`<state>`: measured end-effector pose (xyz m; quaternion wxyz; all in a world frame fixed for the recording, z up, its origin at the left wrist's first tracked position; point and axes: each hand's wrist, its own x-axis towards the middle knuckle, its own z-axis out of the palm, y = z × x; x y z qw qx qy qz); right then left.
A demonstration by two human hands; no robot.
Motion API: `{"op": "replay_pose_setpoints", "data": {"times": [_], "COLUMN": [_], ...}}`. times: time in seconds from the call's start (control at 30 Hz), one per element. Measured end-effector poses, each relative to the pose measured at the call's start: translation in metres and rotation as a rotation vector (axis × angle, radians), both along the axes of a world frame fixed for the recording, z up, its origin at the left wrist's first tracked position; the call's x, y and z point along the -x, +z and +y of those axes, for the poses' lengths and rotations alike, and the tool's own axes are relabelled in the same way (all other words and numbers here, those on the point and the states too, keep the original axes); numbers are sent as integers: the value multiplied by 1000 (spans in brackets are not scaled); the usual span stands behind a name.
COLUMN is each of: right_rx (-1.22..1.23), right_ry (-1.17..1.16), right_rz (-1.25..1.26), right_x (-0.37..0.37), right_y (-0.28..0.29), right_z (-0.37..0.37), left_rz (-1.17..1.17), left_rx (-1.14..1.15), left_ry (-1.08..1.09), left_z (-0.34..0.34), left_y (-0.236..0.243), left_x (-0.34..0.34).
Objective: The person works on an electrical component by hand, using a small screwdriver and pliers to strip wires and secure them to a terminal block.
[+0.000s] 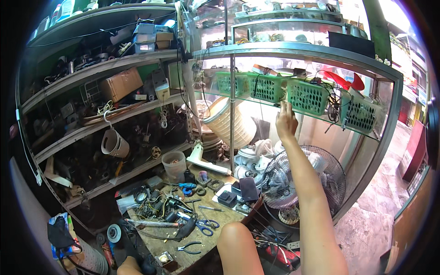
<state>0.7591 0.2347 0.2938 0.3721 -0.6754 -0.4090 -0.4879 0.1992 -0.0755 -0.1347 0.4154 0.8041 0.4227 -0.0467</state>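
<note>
My right hand (286, 120) is raised to the glass shelf beneath a green perforated basket (307, 97), fingers bent and close together at its front edge; what they grip is unclear. Dark cables (330, 107) dangle beside the baskets. A patch of skin (129, 268) shows at the lower left; I cannot tell whether it is my left hand. Below, on the worn workbench (156, 240), lie pliers (188, 247), blue-handled scissors (206, 229), tangled wires (153, 204) and a dark phone-like slab (248, 189). My bare knee (236, 250) is at the bench's front edge.
A fan with a wire guard (321, 167) stands under the shelf. Cluttered metal shelves (82, 128) line the left, with a hanging white bucket (113, 143). A red fan blade (348, 81) sits among the baskets. A paved walkway (366, 206) runs along the right.
</note>
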Motion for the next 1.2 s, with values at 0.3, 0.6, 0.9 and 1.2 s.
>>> {"op": "replay_pose_setpoints", "data": {"times": [0.3, 0.6, 0.9, 1.2], "right_rx": [376, 257, -272, 645], "right_ry": [-283, -185, 1038, 1995], "right_rz": [13, -77, 297, 2561], "right_x": [-49, -61, 112, 424], "right_y": [33, 43, 8, -238], "right_z": [46, 21, -18, -66], "left_rz": [-63, -10, -589, -1324], "left_rx": [163, 50, 201, -191], "left_ry": [93, 58, 309, 893], "left_z": [15, 19, 41, 127], "left_y": [11, 42, 50, 193], "left_x": [-6, -10, -1, 21]}}
